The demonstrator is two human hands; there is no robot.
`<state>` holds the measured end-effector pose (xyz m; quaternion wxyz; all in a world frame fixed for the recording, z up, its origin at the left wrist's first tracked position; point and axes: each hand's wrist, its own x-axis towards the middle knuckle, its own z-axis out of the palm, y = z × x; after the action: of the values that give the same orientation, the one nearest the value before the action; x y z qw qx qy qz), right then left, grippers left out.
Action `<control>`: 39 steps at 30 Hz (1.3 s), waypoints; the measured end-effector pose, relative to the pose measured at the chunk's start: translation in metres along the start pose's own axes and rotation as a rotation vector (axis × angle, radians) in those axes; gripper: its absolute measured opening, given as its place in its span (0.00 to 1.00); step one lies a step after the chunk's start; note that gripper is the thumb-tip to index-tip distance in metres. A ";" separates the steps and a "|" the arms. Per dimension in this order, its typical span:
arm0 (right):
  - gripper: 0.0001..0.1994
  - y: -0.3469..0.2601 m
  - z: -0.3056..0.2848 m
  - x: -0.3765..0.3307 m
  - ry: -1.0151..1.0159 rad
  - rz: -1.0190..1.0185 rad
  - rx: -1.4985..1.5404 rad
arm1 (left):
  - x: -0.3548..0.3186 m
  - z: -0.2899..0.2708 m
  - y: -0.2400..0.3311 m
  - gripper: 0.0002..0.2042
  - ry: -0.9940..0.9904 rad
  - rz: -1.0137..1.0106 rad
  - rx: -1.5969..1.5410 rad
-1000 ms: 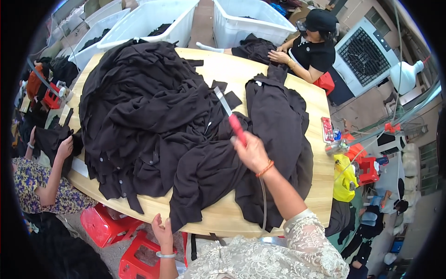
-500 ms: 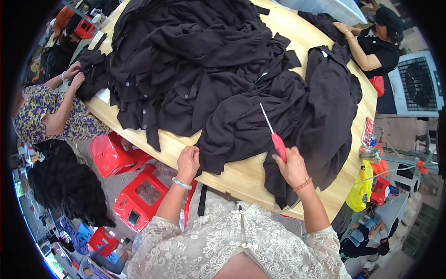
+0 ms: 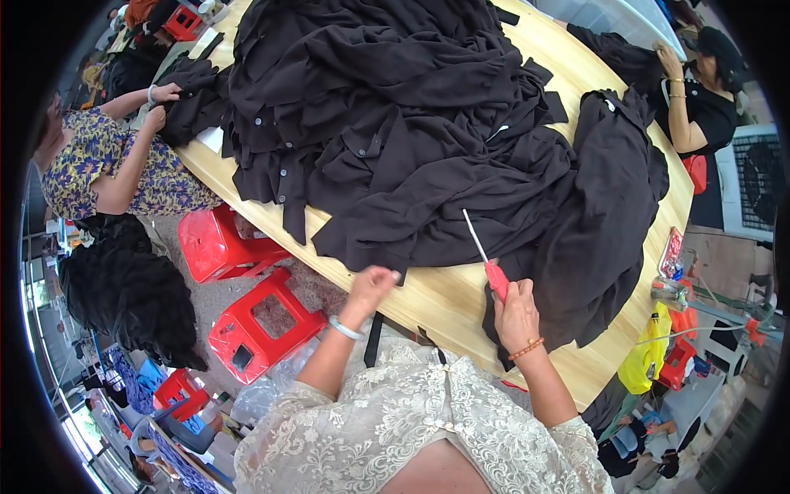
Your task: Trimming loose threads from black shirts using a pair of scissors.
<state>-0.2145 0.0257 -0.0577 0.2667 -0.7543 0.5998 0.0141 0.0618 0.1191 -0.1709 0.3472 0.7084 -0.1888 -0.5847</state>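
A large heap of black garments [image 3: 387, 99] covers much of the wooden table [image 3: 436, 292]. My right hand [image 3: 517, 313] is closed around the red handle of a tool [image 3: 497, 278] with a long, thin, pale shaft. That shaft points up and away over the black cloth. Just at the table's near edge is my left hand [image 3: 372, 290], slightly blurred, with its fingers curled together beside the lower edge of the nearest garment. Whether it pinches cloth or a thread is not visible. Another black garment [image 3: 605, 214] lies spread to the right of the tool.
Two red stools [image 3: 267, 325] stand at the left below the table edge, one with a phone on it. A person in a patterned dress [image 3: 123, 156] handles black cloth at far left; another person in black [image 3: 699, 115] stands at far right. A yellow bag [image 3: 646, 354] hangs by the right edge.
My left hand has moved right along the table edge, and the near garment's lower edge lies differently. The tool has drawn back slightly toward me. At far right, the other person's hand has risen.
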 end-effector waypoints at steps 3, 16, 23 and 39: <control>0.12 0.002 0.006 -0.005 0.049 -0.020 0.026 | -0.035 0.036 0.030 0.20 0.055 0.136 0.776; 0.10 0.013 0.003 -0.013 0.124 0.013 0.232 | -0.041 -0.023 0.114 0.06 -0.101 0.696 0.627; 0.12 0.006 -0.006 -0.004 0.116 0.076 0.251 | 0.032 -0.108 0.174 0.10 0.917 1.003 0.622; 0.14 -0.036 0.006 0.015 -0.150 -0.230 0.177 | 0.084 -0.024 0.078 0.04 -0.078 -0.125 -0.985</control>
<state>-0.1756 0.0202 -0.0542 0.3761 -0.7883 0.4868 -0.0132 0.1160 0.0151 -0.1721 0.5976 0.4478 0.1397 -0.6503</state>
